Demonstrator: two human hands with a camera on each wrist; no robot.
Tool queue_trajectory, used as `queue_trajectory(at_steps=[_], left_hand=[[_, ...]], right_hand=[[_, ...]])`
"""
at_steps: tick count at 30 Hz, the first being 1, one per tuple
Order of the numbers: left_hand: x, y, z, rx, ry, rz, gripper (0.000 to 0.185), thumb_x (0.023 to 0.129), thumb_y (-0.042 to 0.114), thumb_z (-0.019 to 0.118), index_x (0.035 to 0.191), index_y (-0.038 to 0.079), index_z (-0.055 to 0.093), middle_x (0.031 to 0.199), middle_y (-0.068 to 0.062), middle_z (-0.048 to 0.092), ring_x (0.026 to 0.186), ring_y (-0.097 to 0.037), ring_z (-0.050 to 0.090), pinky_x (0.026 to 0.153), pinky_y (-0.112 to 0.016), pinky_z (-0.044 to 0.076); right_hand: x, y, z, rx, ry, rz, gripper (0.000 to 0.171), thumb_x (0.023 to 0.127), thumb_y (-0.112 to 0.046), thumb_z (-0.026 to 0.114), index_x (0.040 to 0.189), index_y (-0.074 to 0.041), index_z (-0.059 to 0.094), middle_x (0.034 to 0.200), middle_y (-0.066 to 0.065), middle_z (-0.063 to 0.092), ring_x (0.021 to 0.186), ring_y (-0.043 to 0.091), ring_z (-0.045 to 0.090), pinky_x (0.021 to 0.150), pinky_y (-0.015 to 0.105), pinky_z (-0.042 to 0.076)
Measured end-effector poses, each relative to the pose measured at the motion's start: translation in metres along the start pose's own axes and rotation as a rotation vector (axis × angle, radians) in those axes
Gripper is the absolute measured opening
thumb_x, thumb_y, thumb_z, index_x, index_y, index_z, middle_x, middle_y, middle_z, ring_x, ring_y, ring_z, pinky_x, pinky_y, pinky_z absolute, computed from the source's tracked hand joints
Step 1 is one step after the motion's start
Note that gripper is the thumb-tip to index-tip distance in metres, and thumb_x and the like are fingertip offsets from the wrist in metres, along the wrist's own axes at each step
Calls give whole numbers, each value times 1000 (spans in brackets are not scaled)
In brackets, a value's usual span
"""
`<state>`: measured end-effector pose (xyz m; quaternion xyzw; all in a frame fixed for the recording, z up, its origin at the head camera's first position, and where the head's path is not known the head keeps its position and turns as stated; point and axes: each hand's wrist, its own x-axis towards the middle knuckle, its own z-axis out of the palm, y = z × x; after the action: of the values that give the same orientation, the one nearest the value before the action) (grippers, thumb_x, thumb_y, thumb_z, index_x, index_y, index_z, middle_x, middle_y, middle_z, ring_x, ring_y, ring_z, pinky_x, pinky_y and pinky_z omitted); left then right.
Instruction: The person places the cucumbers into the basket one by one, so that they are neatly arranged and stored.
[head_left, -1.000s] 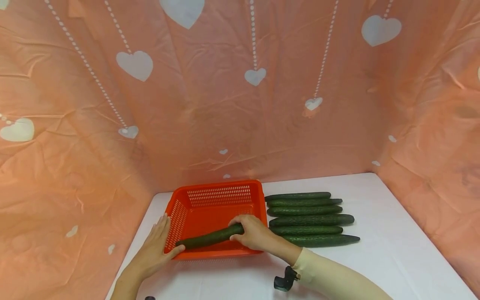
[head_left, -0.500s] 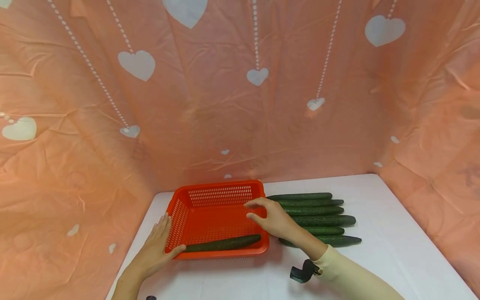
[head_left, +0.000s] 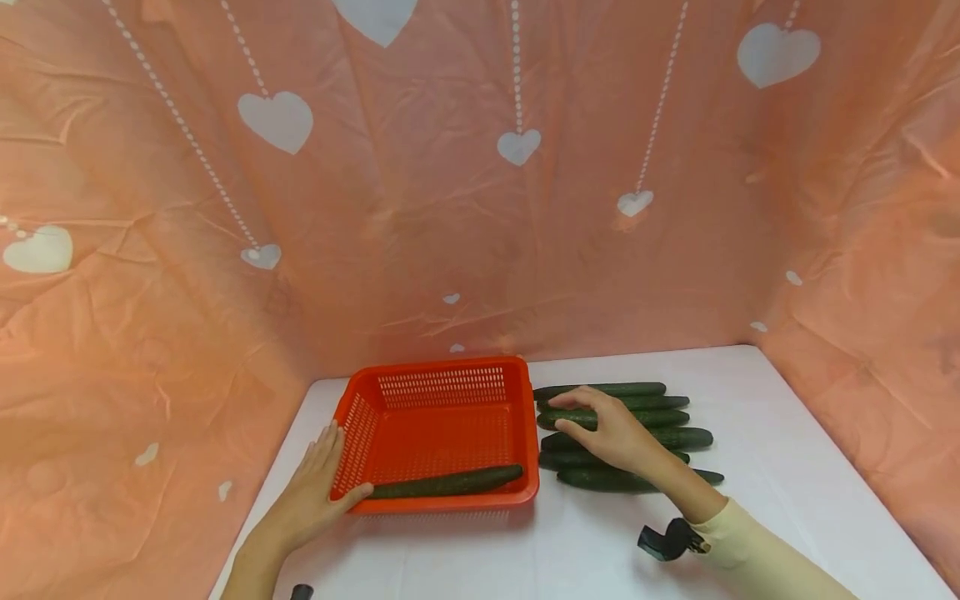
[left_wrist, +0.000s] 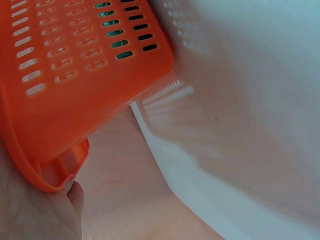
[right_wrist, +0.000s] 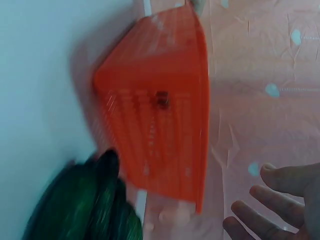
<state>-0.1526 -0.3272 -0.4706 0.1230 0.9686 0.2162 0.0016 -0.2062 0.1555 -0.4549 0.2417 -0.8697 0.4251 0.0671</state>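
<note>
Pink cloth [head_left: 420,250] printed with white hearts hangs behind and to both sides of a white table [head_left: 750,517] in the head view. On the table sits an orange basket [head_left: 442,396] with slotted walls, and 1 cucumber [head_left: 446,482] lies inside it along the near wall. The left hand [head_left: 315,496] rests flat against the basket's left outer wall, fingers straight and together, thumb hooked at the near corner just beside that cucumber's end. To the right of the basket lies a row of cucumbers [head_left: 660,437], 6 by count, side by side. The right hand [head_left: 607,433] hovers over this row with fingers spread and loosely bent, gripping nothing; whether its fingertips touch the cucumbers cannot be told. A dark strap [head_left: 663,542] sits at the cuff of the pale sleeve [head_left: 757,558] behind that hand.

From the left wrist view, the orange basket [left_wrist: 75,75] fills the upper left, its rim corner pressed against the palm of the left hand [left_wrist: 35,215] below it. Green shows through the slots. White table [left_wrist: 260,100] lies beyond.

From the right wrist view, blurred, the open fingers [right_wrist: 280,200] of the right hand [right_wrist: 295,210] show at lower right, apart and empty. Ahead of them stands the basket [right_wrist: 160,115], and dark green cucumbers [right_wrist: 90,205] lie at lower left, below the hand.
</note>
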Motion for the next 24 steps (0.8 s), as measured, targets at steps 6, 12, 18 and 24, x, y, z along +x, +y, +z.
queue_trajectory(at_steps=[6,12,18,24], left_hand=[[-1,-4,0,18,16,21,107,101,55,68,168,-8,13,177,-28,3,165,-45,3,127,-23,-15],[-1,-5,2,27,27,30,107,101,55,68,168,-8,13,177,-29,5,164,-46,5,126,-21,-16],[0,-4,1,36,19,27,107,101,56,67,168,-9,14,177,-29,4,163,-48,7,124,-19,-17],[1,-3,1,35,10,38,106,101,55,67,167,-10,16,177,-30,5,163,-50,7,125,-21,-18]], right_hand=[[-19,16,-20,-79,28,13,33,97,-17,82,129,-10,75,126,1,75,117,29,71,103,58,57],[-41,29,-40,-150,64,0,32,97,-13,81,128,-9,75,126,4,74,115,32,72,97,60,58],[-64,45,-58,-190,88,-25,33,95,-12,83,127,-7,75,123,3,75,107,30,71,92,51,60],[-90,68,-68,-208,135,-15,34,92,-11,85,125,-8,76,121,3,75,106,19,73,88,37,61]])
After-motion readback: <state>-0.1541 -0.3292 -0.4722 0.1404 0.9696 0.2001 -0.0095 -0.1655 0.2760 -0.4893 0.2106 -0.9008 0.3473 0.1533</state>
